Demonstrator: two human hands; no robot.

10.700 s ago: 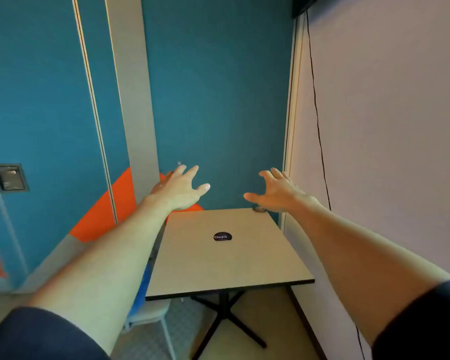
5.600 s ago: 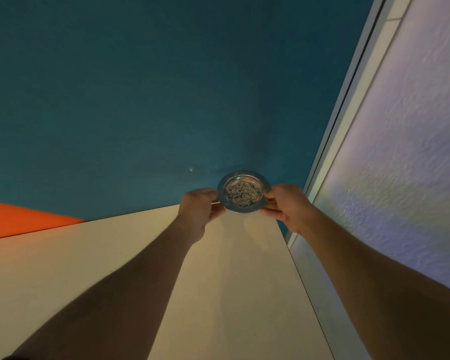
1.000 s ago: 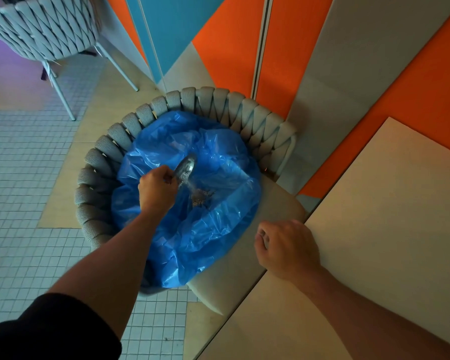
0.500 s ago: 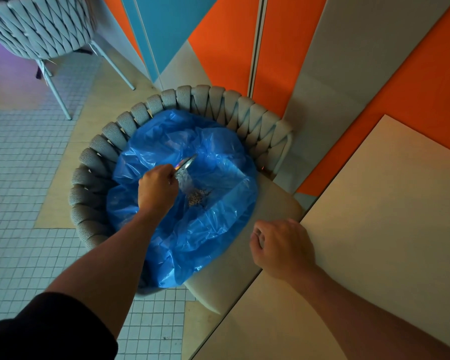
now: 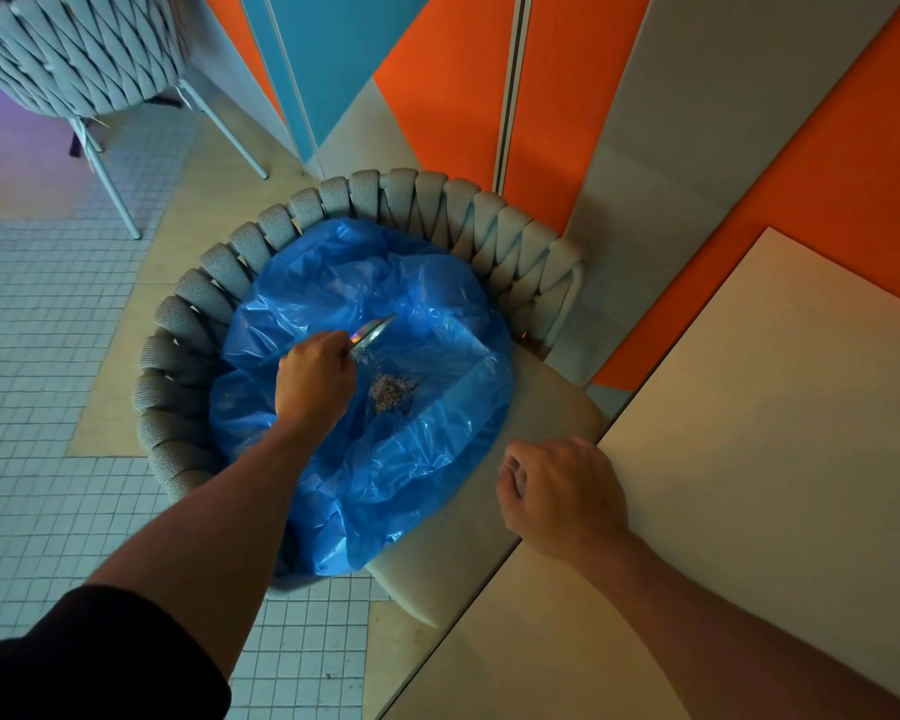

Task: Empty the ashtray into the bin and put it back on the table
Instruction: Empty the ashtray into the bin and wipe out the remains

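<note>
Holding the ashtray (image 5: 372,332) tipped steeply over the blue bin liner (image 5: 385,459) — left hand (image 5: 315,379) pinching its near rim, fingers clamped on the metal, dish turned almost edge-on so the contents slide off rather than scatter. Keeping it low, just above the plastic, probably to stop ash drifting onto the tiled floor (image 5: 37,356).

Liner sitting in a woven rope chair (image 5: 437,205) beside the table (image 5: 775,407). Small grey pile of ash (image 5: 393,392) lying in a fold of the liner below the dish.

Resting the right hand (image 5: 562,493) at the table's near edge, fingers curled loosely together, gripping nothing visible — likely bracing the lean.

Ashtray showing as a thin, shiny metal disc, round, catching a warm glint near the fingers; inside face not visible, so unclear whether fully emptied.
</note>
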